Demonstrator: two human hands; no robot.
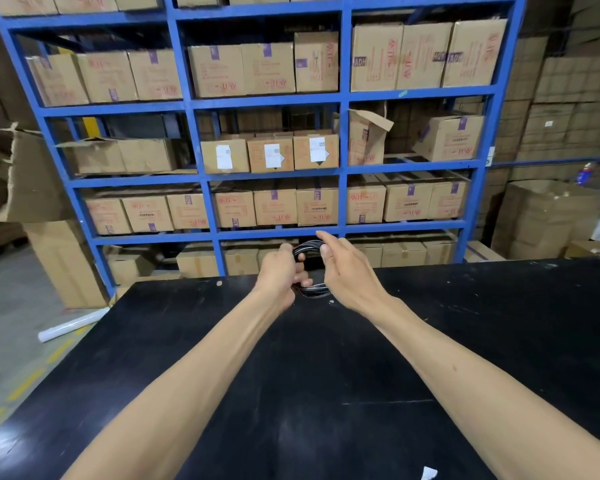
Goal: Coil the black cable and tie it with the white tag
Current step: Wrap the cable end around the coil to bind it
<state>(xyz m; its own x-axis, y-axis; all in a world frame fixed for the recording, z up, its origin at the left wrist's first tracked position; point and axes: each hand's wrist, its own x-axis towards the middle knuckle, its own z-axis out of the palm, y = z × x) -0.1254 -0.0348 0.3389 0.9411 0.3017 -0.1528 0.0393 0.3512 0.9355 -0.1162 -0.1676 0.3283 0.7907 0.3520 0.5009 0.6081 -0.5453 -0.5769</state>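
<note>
The black cable (309, 244) is wound into a small coil held upright above the far part of the black table (326, 358). My left hand (279, 271) grips the coil's left side, fingers wrapped around the strands. My right hand (343, 268) touches the coil's right side, thumb and forefinger on its upper arc; the other fingers are loose. The coil's lower arc (314, 289) shows between both hands. A white tag (429, 473) lies on the table at the near edge, right of centre, apart from both hands.
A blue steel rack (343, 133) full of cardboard boxes stands just behind the table. More cartons are stacked at right (548, 216) and left (66, 265). A white roll (71, 323) lies on the floor at left. Two small light scraps (219, 283) sit on the table.
</note>
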